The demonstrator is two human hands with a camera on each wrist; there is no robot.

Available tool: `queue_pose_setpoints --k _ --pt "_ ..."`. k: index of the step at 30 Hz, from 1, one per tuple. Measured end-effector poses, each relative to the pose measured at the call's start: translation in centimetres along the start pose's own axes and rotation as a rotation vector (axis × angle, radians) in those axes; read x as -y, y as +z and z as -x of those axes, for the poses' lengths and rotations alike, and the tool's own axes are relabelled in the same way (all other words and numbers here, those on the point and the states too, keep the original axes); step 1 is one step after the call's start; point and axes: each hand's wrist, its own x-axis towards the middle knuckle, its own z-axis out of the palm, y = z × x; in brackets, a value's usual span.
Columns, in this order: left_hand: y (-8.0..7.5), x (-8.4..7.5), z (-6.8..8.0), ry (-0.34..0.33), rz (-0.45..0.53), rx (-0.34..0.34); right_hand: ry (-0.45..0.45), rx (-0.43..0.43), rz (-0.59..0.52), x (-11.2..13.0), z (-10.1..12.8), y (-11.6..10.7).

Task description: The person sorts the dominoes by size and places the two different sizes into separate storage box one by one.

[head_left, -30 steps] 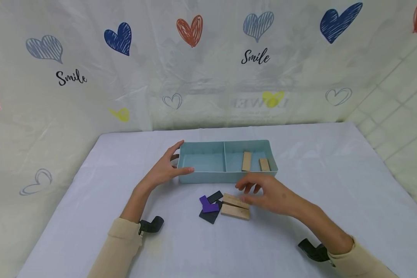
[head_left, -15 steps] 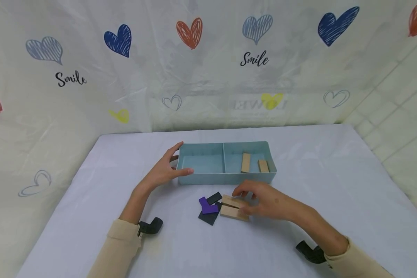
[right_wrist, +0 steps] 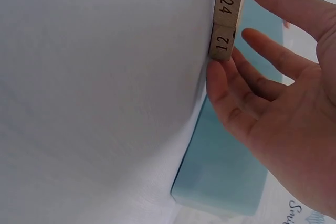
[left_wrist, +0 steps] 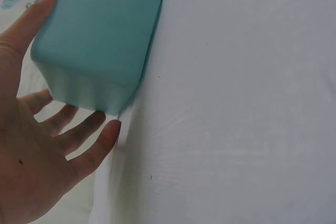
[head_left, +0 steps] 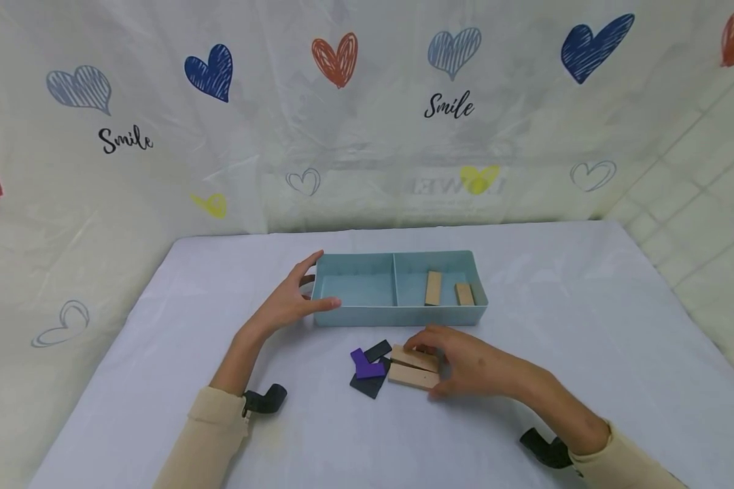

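Two wooden blocks lie side by side on the white table, the far one (head_left: pixel 411 356) and the near one (head_left: pixel 408 377). My right hand (head_left: pixel 467 361) covers their right ends, fingers curled over the far side and thumb on the near side. In the right wrist view the block ends read 24 (right_wrist: pixel 229 4) and 12 (right_wrist: pixel 222 40), pinched between the thumb and fingers of my right hand (right_wrist: pixel 283 108). My left hand (head_left: pixel 290 299) rests with straight fingers against the left end of the teal tray (head_left: pixel 397 314); the left wrist view has my left hand (left_wrist: pixel 31 171) spread around the tray's (left_wrist: pixel 100 30) end.
The tray's right compartment holds two wooden blocks (head_left: pixel 433 287) (head_left: pixel 463 293); its left compartment is bare. A purple piece (head_left: pixel 367 367) and dark flat pieces (head_left: pixel 377 350) lie just left of the gripped blocks. A plastic sheet printed with hearts backs the table.
My right hand has come down and back from near the tray onto the two wooden blocks, and its fingers have curled round them. The left hand and tray have stayed put.
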Motion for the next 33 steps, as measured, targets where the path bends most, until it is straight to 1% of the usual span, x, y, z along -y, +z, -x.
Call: queue_pose_setpoints --k 4,9,17,23,33 --pt "0.01 0.11 -0.05 0.001 0.003 0.0 0.021 0.007 0.034 -0.03 -0.03 0.13" --pt "0.07 0.25 -0.14 0.007 0.0 -0.002 0.021 0.009 0.045 -0.17 -0.12 0.23" --pt "0.03 0.12 -0.09 0.001 -0.002 -0.003 0.023 -0.001 0.039 -0.05 -0.25 0.46" --pt "0.04 0.22 -0.2 -0.001 -0.006 -0.007 0.064 -0.001 0.032 0.17 -0.38 0.68" --pt "0.03 0.27 -0.23 0.007 -0.003 -0.006 0.06 0.034 0.037 0.22 -0.62 0.6"
